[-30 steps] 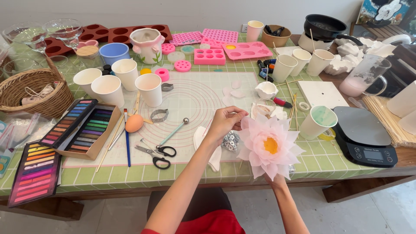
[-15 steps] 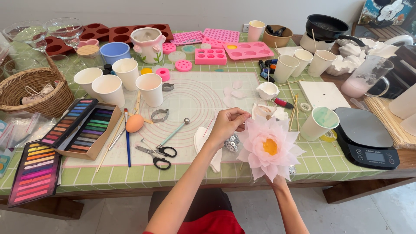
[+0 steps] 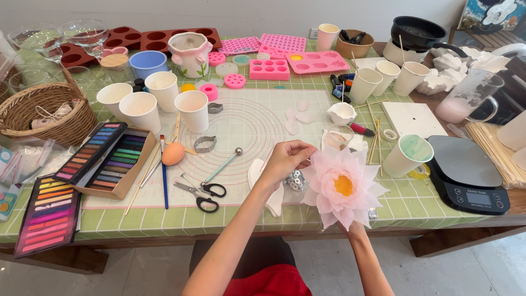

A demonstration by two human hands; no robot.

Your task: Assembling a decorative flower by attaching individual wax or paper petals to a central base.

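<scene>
A pale pink paper flower (image 3: 344,185) with a yellow centre is held up over the table's front edge. My right hand (image 3: 355,228) grips it from below and is mostly hidden behind the petals. My left hand (image 3: 286,158) pinches an outer petal at the flower's upper left. Just below that hand lie a white folded cloth (image 3: 264,181) and a small pile of metal bits (image 3: 295,180). Black-handled scissors (image 3: 201,193) and a ball-tipped tool (image 3: 222,166) lie to the left on the round-marked mat (image 3: 249,123).
Pastel chalk boxes (image 3: 104,159) and a wicker basket (image 3: 38,112) stand at left. White paper cups (image 3: 164,98), pink moulds (image 3: 298,57), a green-tinted cup (image 3: 408,154), a black scale (image 3: 466,172) and wooden skewers (image 3: 498,151) crowd the table.
My left hand has dropped slightly and closed on the flower's upper-left petal. The flower has barely shifted.
</scene>
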